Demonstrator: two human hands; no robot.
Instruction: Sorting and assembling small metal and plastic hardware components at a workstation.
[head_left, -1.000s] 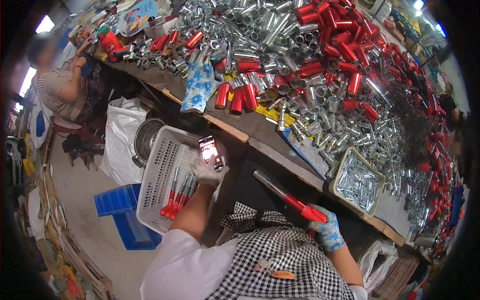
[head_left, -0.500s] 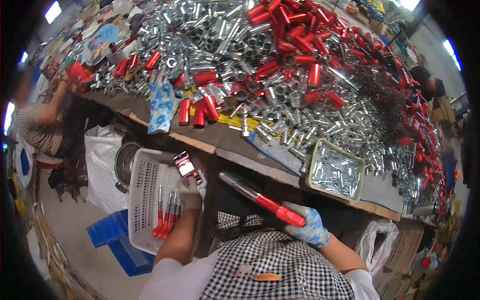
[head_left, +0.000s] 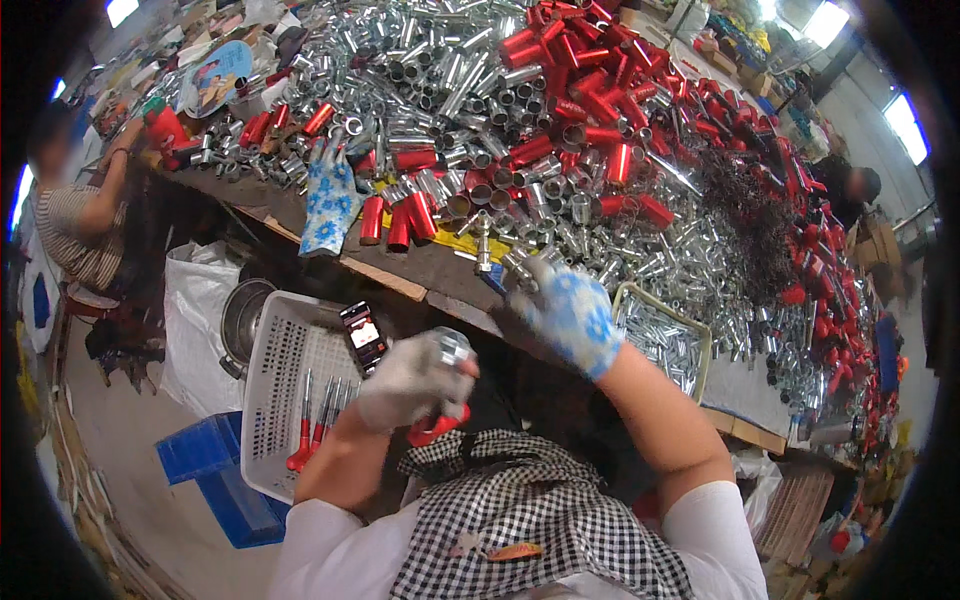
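Note:
My left hand (head_left: 400,380), in a greyish work glove, is closed around a red and chrome tubular tool. The tool's chrome end (head_left: 453,347) shows above the fingers and its red end (head_left: 437,427) below. Over the bench edge reaches my right hand (head_left: 572,318), in a white glove with blue flowers. Its fingers are apart and slightly blurred, their tips beside small chrome fittings (head_left: 515,262). A chrome fitting (head_left: 485,245) stands upright just left of them. Several red-handled rods (head_left: 320,415) lie in the white plastic basket (head_left: 262,400) by my left arm.
A phone (head_left: 363,335) leans at the basket. Chrome tubes (head_left: 430,70) and red sleeves (head_left: 610,90) are heaped across the bench. A tray (head_left: 708,345) holds small metal pins. Another flowered glove (head_left: 330,205) lies at the edge. A co-worker (head_left: 85,220) sits at far left.
The red and chrome tool has passed from my right hand to my left. My left hand has come away from the phone, and my right hand has moved up to the fittings.

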